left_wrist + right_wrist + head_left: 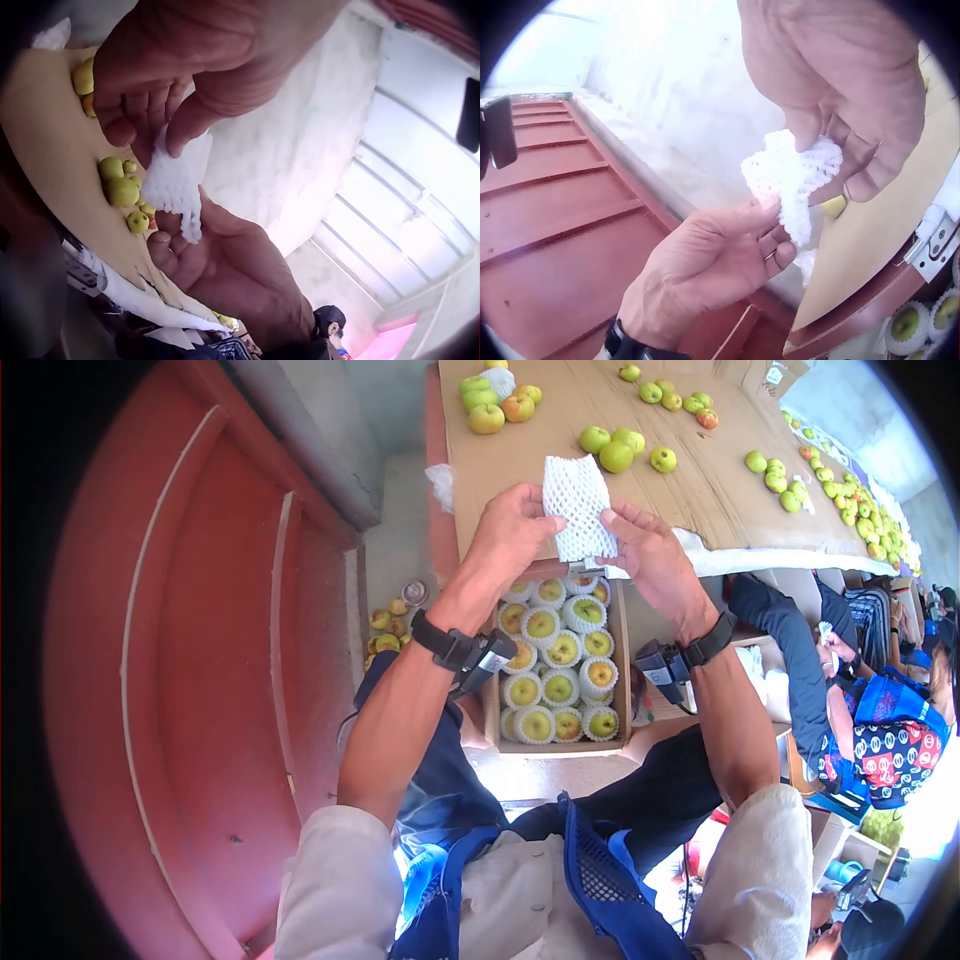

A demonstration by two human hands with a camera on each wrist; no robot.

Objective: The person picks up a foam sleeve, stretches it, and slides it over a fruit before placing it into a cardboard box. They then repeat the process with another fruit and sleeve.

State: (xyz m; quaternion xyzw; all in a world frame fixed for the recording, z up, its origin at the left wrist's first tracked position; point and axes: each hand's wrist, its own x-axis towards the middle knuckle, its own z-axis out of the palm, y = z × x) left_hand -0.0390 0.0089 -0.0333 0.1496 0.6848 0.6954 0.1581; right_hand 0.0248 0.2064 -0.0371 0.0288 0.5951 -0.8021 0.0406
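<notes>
A white foam net sleeve (578, 508) is held up between both hands, above the near edge of the cardboard-covered table. My left hand (508, 535) pinches its left side, thumb lying on the mesh. At its right side my right hand (652, 552) grips the sleeve between thumb and fingers. The right wrist view shows the sleeve (791, 176) bunched, with the thumbs pressed on it. Below the hands stands a carton (625, 690) with rows of green-yellow apples (563, 650), each in a white foam net.
Loose apples (616, 456) lie in groups on the cardboard tabletop (530, 490). More apples (385, 628) are on the floor at left, beside a red panelled door (200, 660). Another person (880, 730) sits at the right near boxes.
</notes>
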